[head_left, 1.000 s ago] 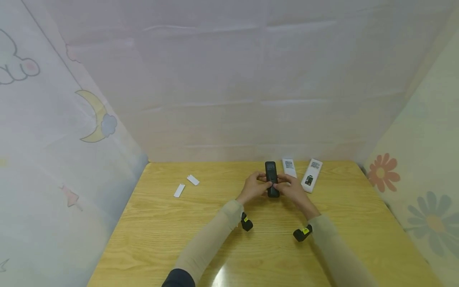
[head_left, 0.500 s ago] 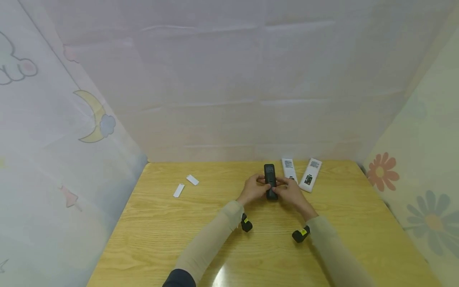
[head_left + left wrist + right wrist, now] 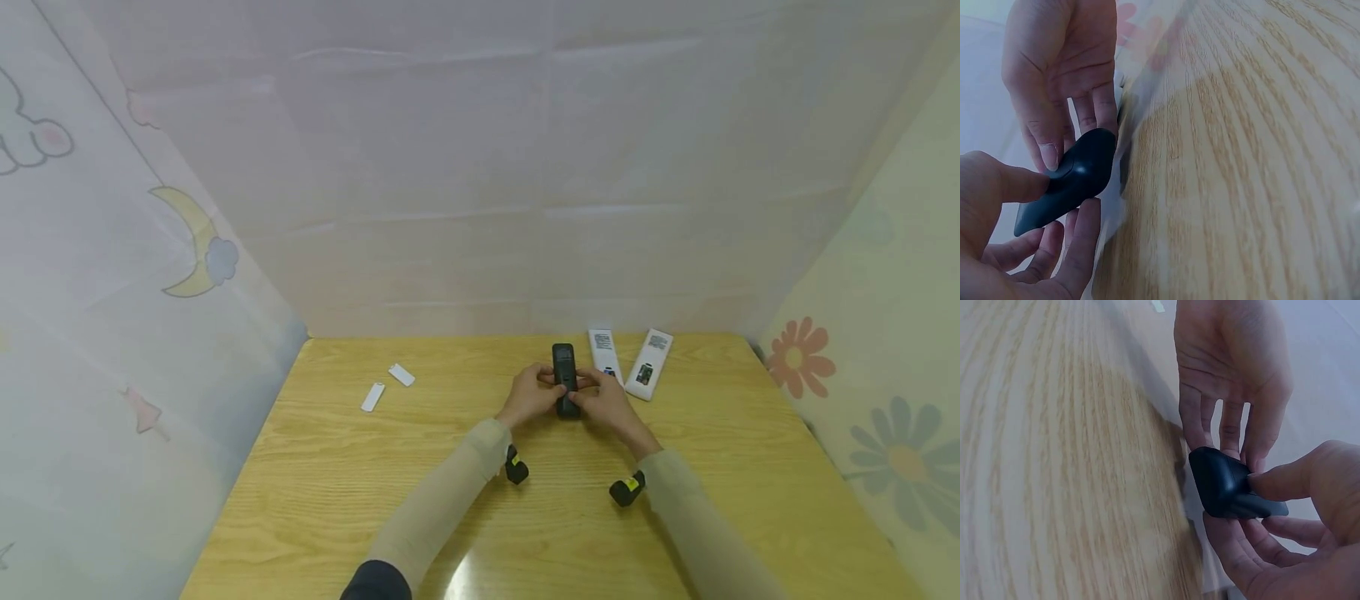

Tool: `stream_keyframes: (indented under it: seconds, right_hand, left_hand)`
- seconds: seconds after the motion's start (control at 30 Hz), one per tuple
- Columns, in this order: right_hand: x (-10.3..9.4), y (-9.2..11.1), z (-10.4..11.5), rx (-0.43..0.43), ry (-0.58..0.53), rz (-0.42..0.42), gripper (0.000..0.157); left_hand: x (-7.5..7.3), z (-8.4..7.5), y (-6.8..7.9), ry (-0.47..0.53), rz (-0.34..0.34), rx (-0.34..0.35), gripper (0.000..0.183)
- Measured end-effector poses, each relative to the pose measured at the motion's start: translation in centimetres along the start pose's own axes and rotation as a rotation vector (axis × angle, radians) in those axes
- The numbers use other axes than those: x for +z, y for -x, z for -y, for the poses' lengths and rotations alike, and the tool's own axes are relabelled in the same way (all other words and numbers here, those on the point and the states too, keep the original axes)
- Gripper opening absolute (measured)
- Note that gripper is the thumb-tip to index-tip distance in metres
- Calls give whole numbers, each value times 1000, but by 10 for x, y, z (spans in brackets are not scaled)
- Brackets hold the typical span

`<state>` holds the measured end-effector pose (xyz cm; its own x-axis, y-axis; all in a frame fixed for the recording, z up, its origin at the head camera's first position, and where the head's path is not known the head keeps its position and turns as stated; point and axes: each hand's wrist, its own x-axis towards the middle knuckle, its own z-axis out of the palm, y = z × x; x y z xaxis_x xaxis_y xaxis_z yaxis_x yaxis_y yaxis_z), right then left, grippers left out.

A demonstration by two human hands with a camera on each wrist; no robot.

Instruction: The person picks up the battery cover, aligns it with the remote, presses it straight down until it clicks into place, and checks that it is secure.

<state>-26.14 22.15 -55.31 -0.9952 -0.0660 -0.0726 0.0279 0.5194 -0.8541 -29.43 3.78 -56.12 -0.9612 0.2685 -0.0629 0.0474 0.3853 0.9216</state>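
Two light sleeves, the left (image 3: 450,483) and the right (image 3: 697,517), reached forward over the wood-grained table (image 3: 360,492), each with a small black device at the wrist, the left device (image 3: 516,467) and the right device (image 3: 627,490) both bearing a yellow patch. Beyond them the left hand (image 3: 528,397) and the right hand (image 3: 609,402) gripped one black remote (image 3: 565,375) between them, thumbs on its upper face and fingers bent beneath its edges. It was held lengthwise, pointing away from the person, with small print near its far end; whether it touched the tabletop could not be told.

Well to the left lay a small white piece (image 3: 372,397), with a second white piece (image 3: 402,375) just beyond it, set at another angle. Just past the right hand, which hid part of its near end, was a white remote (image 3: 602,346); beside it lay another white remote (image 3: 649,364), slanted, a dark recess showing. Farthest off rose a pale, creased backdrop (image 3: 450,150).
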Motion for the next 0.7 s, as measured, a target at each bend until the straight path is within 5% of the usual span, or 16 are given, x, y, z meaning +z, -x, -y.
stream_keyframes:
  seconds: [0.7]
  right_hand:
    - [4,0,2,-87,151,-20,62]
  left_hand:
    - [6,0,-3,-55,6,9,39]
